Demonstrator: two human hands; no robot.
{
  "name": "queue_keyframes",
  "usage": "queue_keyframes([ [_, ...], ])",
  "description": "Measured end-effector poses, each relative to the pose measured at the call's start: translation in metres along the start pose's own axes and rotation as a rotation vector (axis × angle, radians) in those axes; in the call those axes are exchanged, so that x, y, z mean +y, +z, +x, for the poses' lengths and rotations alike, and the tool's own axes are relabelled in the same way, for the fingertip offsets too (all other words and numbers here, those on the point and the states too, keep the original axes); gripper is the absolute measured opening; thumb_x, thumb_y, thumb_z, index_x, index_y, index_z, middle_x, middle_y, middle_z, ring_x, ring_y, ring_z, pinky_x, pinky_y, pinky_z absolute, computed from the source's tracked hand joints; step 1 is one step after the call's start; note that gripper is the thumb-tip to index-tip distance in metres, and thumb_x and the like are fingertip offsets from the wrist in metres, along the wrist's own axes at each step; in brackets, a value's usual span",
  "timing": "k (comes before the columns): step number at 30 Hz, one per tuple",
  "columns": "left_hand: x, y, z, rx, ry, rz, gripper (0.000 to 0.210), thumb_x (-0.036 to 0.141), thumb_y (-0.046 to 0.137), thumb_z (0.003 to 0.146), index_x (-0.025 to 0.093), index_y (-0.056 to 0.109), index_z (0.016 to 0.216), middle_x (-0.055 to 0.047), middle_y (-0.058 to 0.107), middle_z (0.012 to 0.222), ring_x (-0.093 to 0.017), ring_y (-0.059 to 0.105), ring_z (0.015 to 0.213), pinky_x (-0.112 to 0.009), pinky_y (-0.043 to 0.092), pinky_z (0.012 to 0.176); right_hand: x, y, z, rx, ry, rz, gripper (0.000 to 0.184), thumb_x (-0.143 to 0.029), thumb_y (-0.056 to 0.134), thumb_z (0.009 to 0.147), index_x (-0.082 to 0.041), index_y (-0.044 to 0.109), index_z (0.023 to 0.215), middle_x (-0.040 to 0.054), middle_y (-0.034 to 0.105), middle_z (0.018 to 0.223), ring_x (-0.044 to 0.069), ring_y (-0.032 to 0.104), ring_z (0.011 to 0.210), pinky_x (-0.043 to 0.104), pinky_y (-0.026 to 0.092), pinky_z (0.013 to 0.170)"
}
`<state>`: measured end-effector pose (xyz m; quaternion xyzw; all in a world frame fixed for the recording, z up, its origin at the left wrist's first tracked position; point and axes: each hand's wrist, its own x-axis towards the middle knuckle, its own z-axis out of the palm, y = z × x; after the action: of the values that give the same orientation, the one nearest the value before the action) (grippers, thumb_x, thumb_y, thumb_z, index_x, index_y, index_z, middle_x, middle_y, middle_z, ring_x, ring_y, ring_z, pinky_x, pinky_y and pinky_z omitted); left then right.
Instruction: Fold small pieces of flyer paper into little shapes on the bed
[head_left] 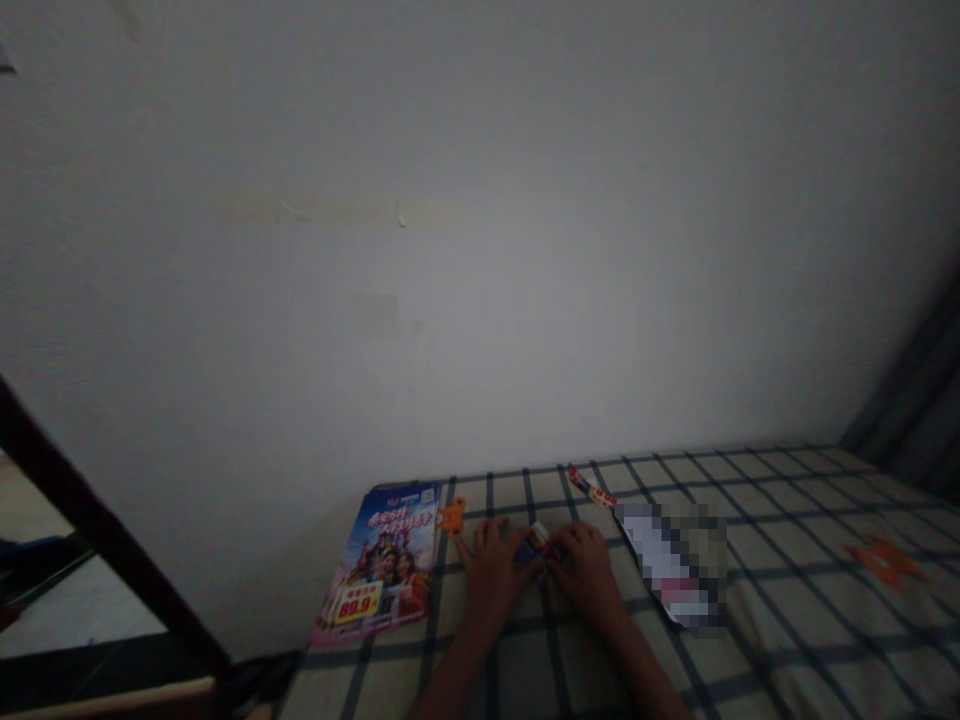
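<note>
Between my two hands lies a small dark blue and white printed piece (528, 552), probably folded paper, on the checked cloth. My left hand (491, 572) rests on the cloth, its thumb and forefinger on the left side of this piece. From the right, the bent fingers of my right hand (585, 568) pinch the piece's other edge. The fingers partly cover it, and dim light hides its details. A blue and pink printed leaflet (386, 560) lies flat to the left of my left hand.
The checked cloth (517, 650) covers a bed-like surface against a pale wall (525, 250). Beyond my right hand lie a narrow red and yellow printed strip (592, 488) and a blurred-out flat item (667, 570). A dark slanting bar (112, 530) stands at the left.
</note>
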<state>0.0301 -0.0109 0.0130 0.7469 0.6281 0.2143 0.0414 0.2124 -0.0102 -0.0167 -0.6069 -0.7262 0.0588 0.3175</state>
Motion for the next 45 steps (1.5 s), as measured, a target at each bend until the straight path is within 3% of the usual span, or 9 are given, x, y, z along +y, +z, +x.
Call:
queue_keyframes([
  [9,-0.005,0.004,0.001,-0.042,0.076,0.018,0.035,0.069,0.055,0.088,0.056,0.066,0.119,0.0,0.05,0.149,-0.038,0.038,0.137,-0.082,0.008,0.108,0.001,-0.004,-0.003,0.069,0.004,-0.018,0.012,-0.03,0.073,0.081,-0.034,0.079,0.09,0.0053,0.067,0.102,0.026,0.056,0.108,0.037,0.044,0.096],
  [15,-0.006,0.0,0.003,-0.115,0.104,0.077,0.04,0.07,0.047,0.091,0.059,0.059,0.128,0.003,0.038,0.16,-0.043,0.028,0.144,-0.084,0.007,0.106,-0.001,-0.007,-0.009,0.087,0.034,-0.088,0.013,-0.034,0.076,0.081,-0.038,0.08,0.092,0.0063,0.067,0.102,0.025,0.056,0.104,0.037,0.046,0.092],
  [25,-0.01,0.006,0.008,-0.15,0.17,0.176,0.048,0.072,0.037,0.093,0.062,0.042,0.14,0.003,0.026,0.165,-0.044,0.021,0.148,-0.086,0.008,0.104,-0.009,-0.014,-0.017,0.042,0.086,-0.193,0.024,-0.039,0.072,0.085,-0.049,0.074,0.106,0.0056,0.063,0.114,0.027,0.054,0.109,0.04,0.043,0.096],
  [39,-0.011,-0.002,0.013,-0.228,0.15,0.103,0.052,0.07,0.042,0.092,0.059,0.04,0.143,0.001,0.021,0.167,-0.045,0.013,0.151,-0.085,0.006,0.106,-0.014,-0.01,-0.031,0.104,0.119,-0.293,0.029,-0.045,0.065,0.09,-0.05,0.069,0.118,0.0051,0.054,0.139,0.035,0.046,0.128,0.053,0.038,0.104],
  [45,-0.012,0.0,0.013,-0.216,0.159,0.125,0.051,0.073,0.04,0.092,0.061,0.04,0.141,0.002,0.024,0.166,-0.045,0.018,0.15,-0.086,0.005,0.104,-0.016,-0.012,-0.031,0.098,0.131,-0.327,0.027,-0.043,0.063,0.092,-0.051,0.069,0.117,0.0044,0.054,0.141,0.037,0.043,0.133,0.06,0.033,0.107],
])
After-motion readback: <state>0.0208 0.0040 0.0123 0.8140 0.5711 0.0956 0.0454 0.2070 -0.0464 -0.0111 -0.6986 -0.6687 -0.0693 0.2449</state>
